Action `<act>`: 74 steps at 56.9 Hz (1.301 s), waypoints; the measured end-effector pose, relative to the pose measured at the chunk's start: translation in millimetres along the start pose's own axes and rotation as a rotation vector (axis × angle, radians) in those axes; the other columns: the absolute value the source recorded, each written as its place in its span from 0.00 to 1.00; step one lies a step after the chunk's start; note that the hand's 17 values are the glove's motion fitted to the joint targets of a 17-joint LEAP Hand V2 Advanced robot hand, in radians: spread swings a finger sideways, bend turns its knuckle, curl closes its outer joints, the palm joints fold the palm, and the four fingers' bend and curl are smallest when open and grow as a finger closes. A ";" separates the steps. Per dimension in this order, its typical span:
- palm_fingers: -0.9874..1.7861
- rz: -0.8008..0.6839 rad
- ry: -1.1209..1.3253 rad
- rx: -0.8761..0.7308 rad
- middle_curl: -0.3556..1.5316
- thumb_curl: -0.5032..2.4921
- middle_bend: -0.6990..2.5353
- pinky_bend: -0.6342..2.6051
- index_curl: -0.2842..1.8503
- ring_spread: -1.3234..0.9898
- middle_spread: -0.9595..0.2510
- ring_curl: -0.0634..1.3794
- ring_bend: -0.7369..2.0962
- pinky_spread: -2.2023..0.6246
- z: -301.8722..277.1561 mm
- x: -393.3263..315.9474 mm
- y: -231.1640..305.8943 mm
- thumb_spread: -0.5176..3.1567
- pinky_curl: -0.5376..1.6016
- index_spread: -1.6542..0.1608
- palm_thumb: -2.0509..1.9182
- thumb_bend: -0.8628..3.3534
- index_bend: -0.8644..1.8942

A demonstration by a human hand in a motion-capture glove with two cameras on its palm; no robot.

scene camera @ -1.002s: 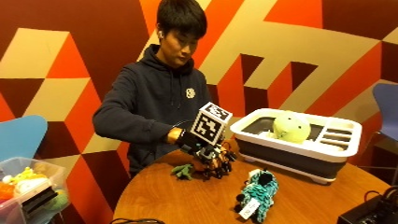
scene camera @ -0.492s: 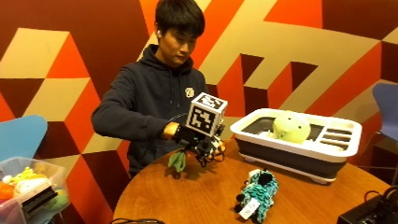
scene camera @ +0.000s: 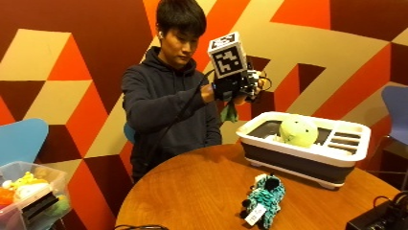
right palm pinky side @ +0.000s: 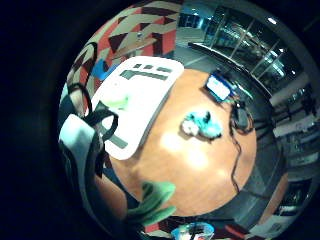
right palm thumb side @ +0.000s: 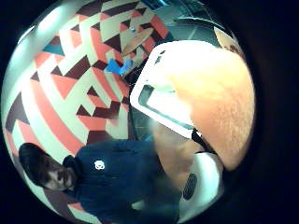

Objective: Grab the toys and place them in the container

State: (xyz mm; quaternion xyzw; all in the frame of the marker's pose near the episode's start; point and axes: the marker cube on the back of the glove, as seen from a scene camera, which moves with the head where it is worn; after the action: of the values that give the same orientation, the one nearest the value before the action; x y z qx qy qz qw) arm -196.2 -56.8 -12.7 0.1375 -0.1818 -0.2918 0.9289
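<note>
My gloved right hand point(scene camera: 237, 87) is raised at shoulder height, left of and above the white-rimmed grey container point(scene camera: 331, 160). It grips a green toy point(scene camera: 229, 113) that dangles below the fingers; its green end point(right palm pinky side: 150, 201) also shows in the little finger side palm view. An orange fuzzy surface point(right palm thumb side: 219, 98) lies close to the palm. A yellow-green plush point(scene camera: 298, 131) sits inside the container point(right palm pinky side: 145, 95). A teal and black toy point(scene camera: 266, 194) lies on the round wooden table point(scene camera: 191, 191), in front of the container, and shows as the teal toy point(right palm pinky side: 202, 125) from above.
A clear bin point(scene camera: 28, 194) with several toys stands low at the left, beside a blue chair point(scene camera: 19, 141). A black device point(scene camera: 382, 218) with cables sits at the table's right front edge. The container point(right palm thumb side: 161, 100) has slotted compartments at one end.
My hand has risen from the tabletop to shoulder height with the green toy in it, moving right toward the container. The teal toy has stayed where it was.
</note>
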 end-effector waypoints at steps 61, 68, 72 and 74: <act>0.27 0.408 0.233 -0.501 0.38 0.32 0.25 0.44 0.23 0.56 0.77 0.25 0.33 0.80 89.4 224.2 -2.0 0.47 0.41 0.78 0.59 0.21 0.35; 0.36 0.380 0.292 -0.524 0.39 0.32 0.28 0.44 0.22 0.55 0.76 0.28 0.37 0.79 124.2 233.6 1.7 0.49 0.40 0.78 0.63 0.22 0.34; 0.53 0.351 0.307 -0.495 0.42 0.33 0.35 0.39 0.23 0.51 0.73 0.29 0.44 0.78 123.3 231.9 0.1 0.50 0.38 0.78 0.66 0.24 0.39; 0.57 0.340 0.300 -0.488 0.42 0.33 0.36 0.38 0.23 0.49 0.72 0.28 0.46 0.77 120.0 229.7 -1.0 0.50 0.36 0.78 0.67 0.25 0.39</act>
State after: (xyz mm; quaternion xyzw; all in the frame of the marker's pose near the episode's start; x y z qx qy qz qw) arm -71.5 -211.6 153.6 -0.0798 0.0118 -0.1440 0.9863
